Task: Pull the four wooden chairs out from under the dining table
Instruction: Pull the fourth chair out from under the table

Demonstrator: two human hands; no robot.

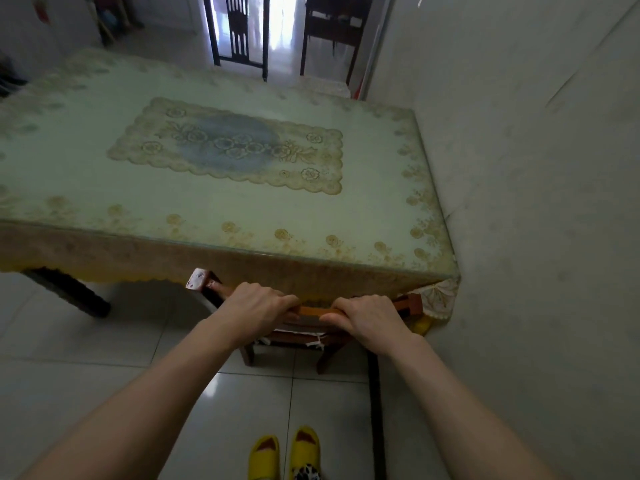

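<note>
Right now your left hand [258, 306] and right hand [369, 318] are both clenched around the top rail of a wooden chair [313, 310], which sits tucked under the tabletop's [242, 209] near edge, close to its right corner.

Bare arms, yellow slippers

Both forearms are uncovered, no sleeves, watch or rings showing. The left hand [258, 308] and right hand [369, 320] are bare; the feet wear bright yellow open-toed slippers [285, 452].
</note>
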